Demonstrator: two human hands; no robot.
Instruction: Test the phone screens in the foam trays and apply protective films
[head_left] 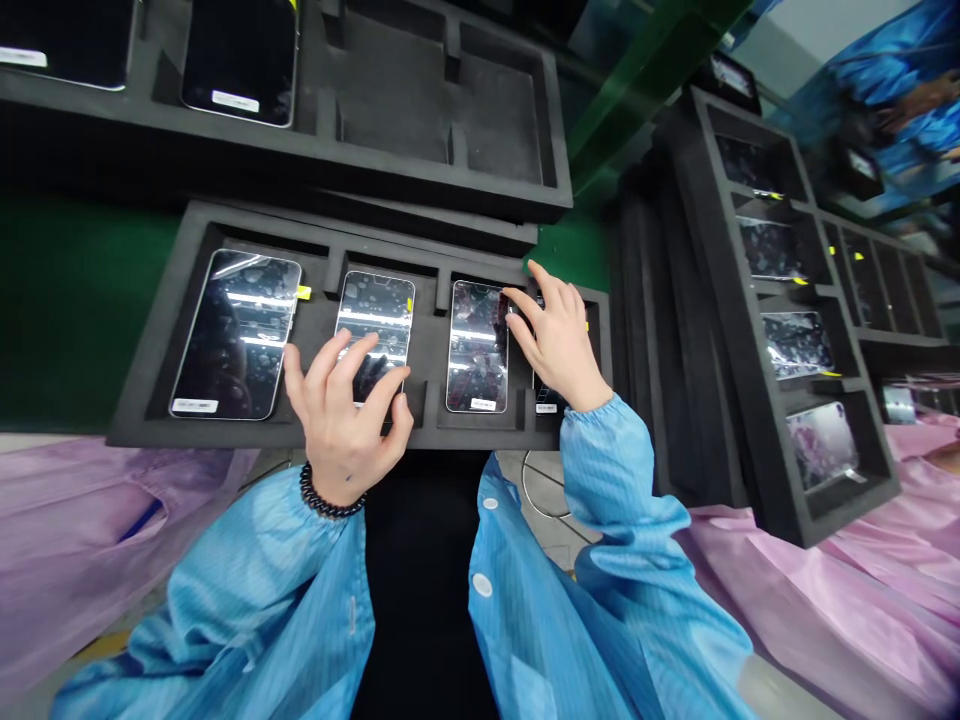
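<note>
A black foam tray (pixel 430 350) in front of me holds several dark-screened phones in separate pockets. My left hand (pixel 349 415) is open, fingers spread and curved over the second phone (pixel 377 300) from the left, covering its lower part. Whether the fingertips touch the glass I cannot tell. My right hand (pixel 553 335) is open too, thumb and index finger apart at the upper right edge of the third phone (pixel 476 350). Beneath that hand lies the rightmost phone (pixel 549 402), mostly hidden. At the left end sits a larger tablet-like device (pixel 232 340) with a yellow tab.
Behind stands another foam tray (pixel 442 170) with dark devices (pixel 240 60) at its left and bare pockets at its right. On the right, a tilted foam tray (pixel 784 400) holding phones tops a stack. Pink clothing (pixel 750 560) and a person's blue sleeve (pixel 900 80) show nearby.
</note>
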